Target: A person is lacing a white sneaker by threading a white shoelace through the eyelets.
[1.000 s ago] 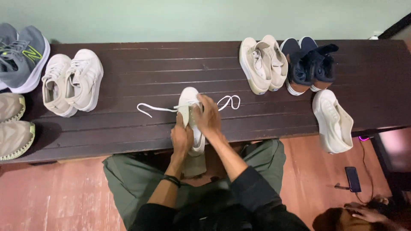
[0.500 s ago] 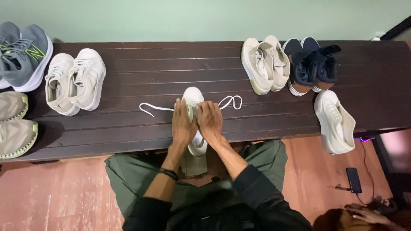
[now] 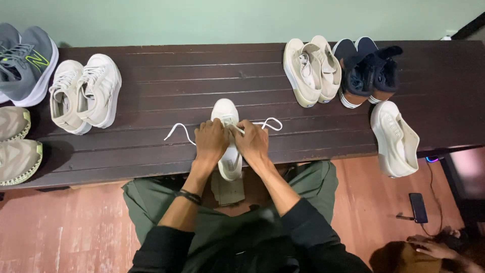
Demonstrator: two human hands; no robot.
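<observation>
A white sneaker (image 3: 226,112) lies toe-away at the front edge of a dark wooden bench (image 3: 252,76). My left hand (image 3: 210,142) rests on its left side, fingers pinched on the white lace, whose loose end (image 3: 177,131) trails off to the left. My right hand (image 3: 252,141) grips the lace on the right side, and a loop of it (image 3: 270,123) lies on the planks beyond my knuckles. Both hands cover the middle of the shoe. Its heel (image 3: 230,169) sticks out over the bench edge above my green trousers.
On the bench stand a white pair (image 3: 83,93) at left, a cream pair (image 3: 310,68) and a dark navy pair (image 3: 369,71) at back right, a single white shoe (image 3: 396,139) at right. Grey and beige shoes sit at the left edge. A phone (image 3: 418,207) lies on the floor by another person's hand (image 3: 429,247).
My hands have closed in together over the shoe's laces. The left lace end has shifted slightly; the shoe stays in place.
</observation>
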